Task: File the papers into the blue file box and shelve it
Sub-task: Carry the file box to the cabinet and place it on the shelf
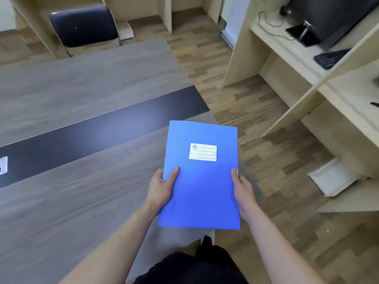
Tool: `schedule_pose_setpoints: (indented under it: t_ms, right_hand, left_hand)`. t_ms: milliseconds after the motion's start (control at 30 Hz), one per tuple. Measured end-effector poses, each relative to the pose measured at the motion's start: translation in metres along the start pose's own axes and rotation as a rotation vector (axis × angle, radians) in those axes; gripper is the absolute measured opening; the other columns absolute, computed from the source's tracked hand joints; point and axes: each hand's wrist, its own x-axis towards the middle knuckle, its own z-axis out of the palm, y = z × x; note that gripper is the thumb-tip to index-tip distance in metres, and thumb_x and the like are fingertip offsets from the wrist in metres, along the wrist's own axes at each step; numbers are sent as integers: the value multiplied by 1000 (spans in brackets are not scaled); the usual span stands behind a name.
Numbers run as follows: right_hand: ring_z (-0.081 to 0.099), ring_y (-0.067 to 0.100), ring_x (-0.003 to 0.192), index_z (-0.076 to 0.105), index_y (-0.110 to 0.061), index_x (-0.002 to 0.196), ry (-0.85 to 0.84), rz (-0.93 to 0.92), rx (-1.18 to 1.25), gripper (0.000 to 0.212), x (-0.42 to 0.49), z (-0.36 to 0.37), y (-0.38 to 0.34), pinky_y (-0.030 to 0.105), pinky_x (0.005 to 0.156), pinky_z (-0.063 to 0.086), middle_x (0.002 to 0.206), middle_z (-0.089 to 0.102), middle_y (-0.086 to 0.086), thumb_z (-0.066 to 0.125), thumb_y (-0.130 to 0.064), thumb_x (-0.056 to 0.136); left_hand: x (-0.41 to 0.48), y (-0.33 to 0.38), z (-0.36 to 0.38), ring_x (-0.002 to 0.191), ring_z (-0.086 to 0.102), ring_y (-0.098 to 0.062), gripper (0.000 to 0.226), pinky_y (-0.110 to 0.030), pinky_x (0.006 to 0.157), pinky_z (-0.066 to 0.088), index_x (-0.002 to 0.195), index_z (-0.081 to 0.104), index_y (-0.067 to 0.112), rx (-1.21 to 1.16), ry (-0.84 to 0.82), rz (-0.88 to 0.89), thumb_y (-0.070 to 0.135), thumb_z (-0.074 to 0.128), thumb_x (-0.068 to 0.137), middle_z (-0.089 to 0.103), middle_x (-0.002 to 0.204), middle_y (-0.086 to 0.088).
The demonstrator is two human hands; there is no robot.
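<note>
Now I have the box (200,181) up in both hands, closed, its broad blue face with the white label (202,152) turned up toward me. It hangs in the air over the near corner of the bench (82,181), partly out past the edge above the wood floor (266,160). My left hand (161,189) clamps the left edge and my right hand (244,189) the right edge, thumbs pressed flat on top and the other fingers hidden underneath, so both hands are closed on the box. Gripping it by the two long sides keeps it level and stops the lid from swinging open. No loose papers show anywhere, so I judge the filing done and the shelving still to come. The bench is bare apart from a dark strip (102,130) across it and something small and white (3,165) at the far left edge, too cropped to name. A dark chair (84,25) stands beyond. To my right are pale desks with a monitor (332,17) and keyboard (330,58). I see no shelf clearly.
</note>
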Motion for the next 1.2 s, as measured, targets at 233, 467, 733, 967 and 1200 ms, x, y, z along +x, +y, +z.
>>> schedule_pose_setpoints:
  t_ms: [233, 467, 733, 967, 1200]
  right_hand:
    - [77, 29, 100, 62, -5, 118, 246, -222, 179, 53, -92, -33, -42, 54, 98, 59, 117, 80, 11, 54, -56, 105]
    - [76, 41, 101, 64, -10, 120, 377, -359, 347, 58, -176, -109, -45, 54, 96, 61, 121, 77, 15, 54, -64, 101]
    - [74, 26, 103, 66, -11, 120, 475, -441, 517, 56, -240, -221, -6, 47, 96, 56, 111, 79, -2, 58, -63, 100]
    - [76, 39, 107, 69, -15, 103, 593, -497, 559, 54, -317, -384, 63, 58, 101, 57, 115, 80, 8, 59, -67, 96]
    - [77, 32, 114, 72, -18, 104, 750, -552, 613, 51, -391, -522, 109, 62, 105, 56, 113, 83, -1, 59, -67, 96]
  left_hand:
    - [-20, 66, 11, 93, 82, -22, 51, -53, 86, 65, 113, 65, 25, 86, -239, 204, 70, 65, 89, 82, 108, 6]
    - [-94, 111, 70, 91, 80, -16, 40, -38, 74, 64, 115, 63, 30, 122, -412, 349, 65, 62, 94, 79, 109, 12]
    - [-198, 110, 160, 92, 79, -15, 43, -34, 74, 63, 114, 63, 24, 182, -493, 454, 63, 63, 94, 78, 109, 8]
    - [-333, 60, 287, 90, 82, -19, 45, -43, 81, 67, 112, 65, 24, 205, -603, 503, 64, 65, 92, 82, 105, 8]
    - [-448, 34, 407, 92, 80, -19, 47, -40, 82, 65, 110, 66, 20, 254, -745, 595, 64, 65, 93, 80, 106, 5]
